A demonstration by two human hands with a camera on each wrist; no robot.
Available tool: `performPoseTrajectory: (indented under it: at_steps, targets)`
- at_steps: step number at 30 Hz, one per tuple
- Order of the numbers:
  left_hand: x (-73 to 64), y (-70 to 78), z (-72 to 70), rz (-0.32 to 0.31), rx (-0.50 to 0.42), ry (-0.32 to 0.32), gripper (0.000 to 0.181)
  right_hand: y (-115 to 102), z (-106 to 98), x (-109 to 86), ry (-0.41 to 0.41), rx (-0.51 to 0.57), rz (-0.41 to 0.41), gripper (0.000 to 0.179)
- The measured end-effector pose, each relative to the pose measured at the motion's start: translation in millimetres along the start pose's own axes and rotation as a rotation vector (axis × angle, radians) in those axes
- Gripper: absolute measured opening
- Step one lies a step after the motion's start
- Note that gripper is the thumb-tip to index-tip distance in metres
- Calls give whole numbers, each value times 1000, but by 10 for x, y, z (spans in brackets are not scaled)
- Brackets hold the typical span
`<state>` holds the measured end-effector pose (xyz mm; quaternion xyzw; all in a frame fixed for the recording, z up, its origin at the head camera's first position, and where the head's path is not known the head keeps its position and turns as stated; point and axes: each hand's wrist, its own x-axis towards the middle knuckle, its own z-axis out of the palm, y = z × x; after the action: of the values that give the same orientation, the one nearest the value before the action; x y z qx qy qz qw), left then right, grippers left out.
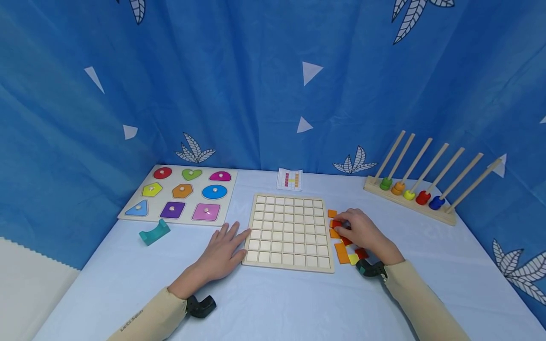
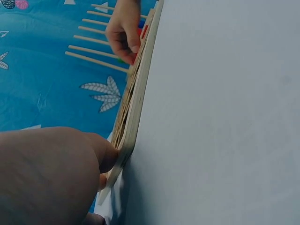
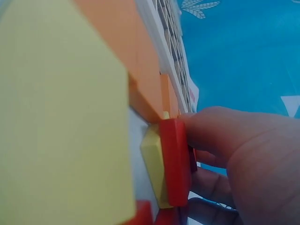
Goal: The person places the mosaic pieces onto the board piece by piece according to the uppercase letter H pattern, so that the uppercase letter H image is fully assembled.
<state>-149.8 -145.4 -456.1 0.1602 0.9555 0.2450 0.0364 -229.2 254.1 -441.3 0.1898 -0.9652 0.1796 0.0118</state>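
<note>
A wooden grid board (image 1: 287, 232) with cream squares lies in the middle of the table. My left hand (image 1: 223, 251) rests at its left edge, fingers spread, with the thumb by the near left corner. The left wrist view shows fingertips (image 2: 107, 152) right at the board's rim. Beyond the board's right edge, my right hand (image 1: 362, 229) reaches into a loose pile of orange, red and yellow tiles. In the right wrist view its thumb and fingers pinch a red tile (image 3: 175, 161). A yellow tile (image 3: 155, 164) stands beside that one, and an orange tile (image 1: 342, 253) lies nearer me.
A pattern card (image 1: 290, 180) lies behind the board. On the left are a shape puzzle board (image 1: 230, 201) with knobbed pieces and a teal curved block (image 1: 155, 232). A wooden peg stand (image 1: 409, 201) with coloured beads is at the back right, before a blue curtain (image 1: 264, 85).
</note>
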Motion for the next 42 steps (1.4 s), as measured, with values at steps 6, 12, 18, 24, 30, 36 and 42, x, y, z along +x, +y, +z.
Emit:
performPoseTrajectory:
  at_steps: [6,12,18,24,30,36,42]
  targets:
    - [10,0,4,6,1,2,55,-21,-44,28,-15,-1,-6,28]
    - [13,5,11,-4,-2,-4,55,-91,-75,125,-7,-12,-47,28]
    - [14,-2,34,0,7,-10,55,-229,-74,314,-26,14,-91,28]
    - [9,6,40,1,7,-5,55,-398,-41,517,-49,31,-124,29]
    - [10,-2,39,-2,11,-7,55,-548,41,684,-51,59,-182,26]
    - [7,-4,26,-6,3,-6,54,-683,104,844,-59,84,-219,23]
    - [2,-4,5,-12,5,-4,54,-797,170,984,-74,88,-246,21]
